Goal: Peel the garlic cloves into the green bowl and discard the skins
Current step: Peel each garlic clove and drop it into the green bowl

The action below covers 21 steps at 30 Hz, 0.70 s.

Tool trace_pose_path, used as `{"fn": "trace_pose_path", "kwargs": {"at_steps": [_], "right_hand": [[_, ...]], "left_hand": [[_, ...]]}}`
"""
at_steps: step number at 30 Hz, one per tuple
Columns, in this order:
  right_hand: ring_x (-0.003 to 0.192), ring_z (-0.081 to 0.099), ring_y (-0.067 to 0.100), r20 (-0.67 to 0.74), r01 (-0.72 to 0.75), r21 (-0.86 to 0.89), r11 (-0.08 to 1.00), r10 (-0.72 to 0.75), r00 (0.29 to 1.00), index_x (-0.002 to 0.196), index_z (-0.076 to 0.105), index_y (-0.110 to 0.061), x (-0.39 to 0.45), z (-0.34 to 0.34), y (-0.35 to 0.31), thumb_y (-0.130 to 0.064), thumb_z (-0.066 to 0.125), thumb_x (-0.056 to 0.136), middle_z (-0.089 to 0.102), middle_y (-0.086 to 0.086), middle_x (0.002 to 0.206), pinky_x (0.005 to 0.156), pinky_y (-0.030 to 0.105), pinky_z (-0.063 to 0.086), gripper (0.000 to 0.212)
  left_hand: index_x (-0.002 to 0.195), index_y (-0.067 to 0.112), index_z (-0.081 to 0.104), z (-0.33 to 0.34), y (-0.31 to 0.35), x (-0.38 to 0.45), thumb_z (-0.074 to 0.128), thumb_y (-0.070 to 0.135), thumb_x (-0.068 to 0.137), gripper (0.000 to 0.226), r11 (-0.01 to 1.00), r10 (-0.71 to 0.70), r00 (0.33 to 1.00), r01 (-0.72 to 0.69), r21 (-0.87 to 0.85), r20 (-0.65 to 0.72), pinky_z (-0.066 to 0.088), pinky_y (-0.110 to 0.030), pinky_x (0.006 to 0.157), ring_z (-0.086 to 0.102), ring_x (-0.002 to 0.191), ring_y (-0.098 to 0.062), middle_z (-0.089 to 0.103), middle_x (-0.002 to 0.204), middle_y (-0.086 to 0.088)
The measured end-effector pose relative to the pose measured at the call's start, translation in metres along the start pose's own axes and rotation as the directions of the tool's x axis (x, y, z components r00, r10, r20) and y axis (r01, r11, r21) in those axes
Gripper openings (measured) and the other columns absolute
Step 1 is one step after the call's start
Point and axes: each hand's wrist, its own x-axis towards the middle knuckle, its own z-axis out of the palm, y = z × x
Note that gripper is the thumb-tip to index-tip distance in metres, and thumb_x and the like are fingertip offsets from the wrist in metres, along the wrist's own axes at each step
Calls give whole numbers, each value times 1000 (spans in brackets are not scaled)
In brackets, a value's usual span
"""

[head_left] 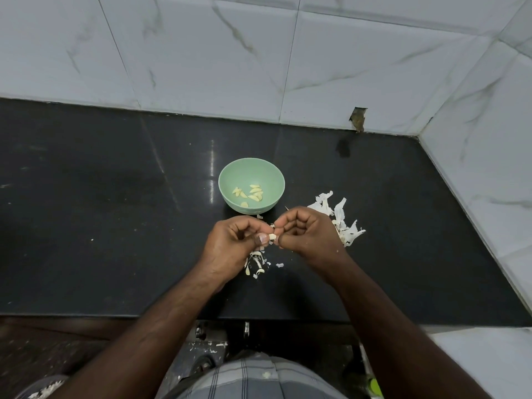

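- Both hands meet just in front of the bowl (251, 186); the left hand (233, 243) pinches a clove (272, 237) between thumb and curled fingers, the nail showing at its end.
- The right hand (307, 229) is curled too, its fingertips at the clove's other end; whether it grips skin or clove I cannot tell.
- Best to hold the clove steady with the left and strip the skin away with the right.
- Peeled cloves (251, 193) lie in the bowl.
- Skins (341, 218) lie to the right of the bowl; smaller scraps (256, 263) lie under the hands.
- All sits on the dark counter (115, 226).
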Motion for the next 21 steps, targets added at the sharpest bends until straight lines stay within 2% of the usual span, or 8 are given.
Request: {"fn": "trace_pose_path", "kwargs": {"at_steps": [2, 5, 7, 11, 14, 17, 21], "right_hand": [[63, 59, 6, -22, 16, -13, 1000, -17, 1000, 81, 68, -9, -1, 2, 1, 22, 64, 73, 67, 1, 71, 62, 18, 50, 32], [70, 63, 15, -34, 23, 4, 1000, -23, 999, 84, 69, -10, 0, 1, 3, 20, 66, 75, 69, 5, 75, 68, 27, 55, 31], [70, 67, 19, -14, 3, 46, 999, -3, 1000, 88, 69, -8, 0, -1, 2, 18, 66, 78, 70, 6, 75, 67, 27, 57, 28], [66, 68, 16, 20, -43, 132, 990, 40, 999, 90, 68, -4, 0, -2, 3, 17, 68, 80, 71, 8, 75, 63, 24, 56, 23], [68, 66, 22, -9, -62, 155, 986, 64, 998, 90, 68, -4, 0, -3, 6, 17, 69, 79, 70, 14, 77, 62, 25, 56, 23], [67, 64, 24, -20, -51, 115, 992, 54, 998, 87, 68, -6, 2, -2, 6, 17, 68, 80, 69, 12, 74, 60, 25, 55, 24], [62, 59, 19, -47, -30, -28, 999, 28, 998, 83, 70, -17, 3, 1, 8, 12, 67, 80, 67, 6, 70, 61, 31, 51, 29]], "left_hand": [[89, 5, 75, 3, 0, 0, 68, -9, 87, 15, 999, -22, 1000, 23, -42, 10, 50, -18, 63, 61, 62, -8, 71, 70, -4], [89, 7, 74, 3, 1, 1, 66, -9, 89, 18, 990, -58, 998, 59, -131, 9, 52, -20, 62, 62, 63, -10, 72, 70, -4], [90, 9, 75, 1, 0, 2, 66, -7, 89, 18, 980, -79, 997, 78, -185, -2, 52, -21, 63, 61, 66, -15, 72, 72, -7], [94, 9, 76, 1, -2, 2, 67, -3, 89, 15, 974, -106, 994, 100, -202, -19, 54, -20, 64, 62, 72, -20, 73, 76, -10], [93, 12, 77, 2, -1, -1, 69, -5, 87, 20, 973, -112, 994, 112, -200, 11, 56, -21, 69, 68, 76, -18, 75, 81, -12], [93, 14, 77, 2, -1, -2, 73, -7, 83, 24, 980, -108, 994, 108, -169, 8, 58, -24, 73, 70, 80, -19, 75, 89, -17], [98, 6, 75, 5, 0, -1, 70, -8, 85, 19, 972, -125, 992, 120, -201, -11, 57, -21, 69, 71, 76, -20, 75, 82, -12]]}}
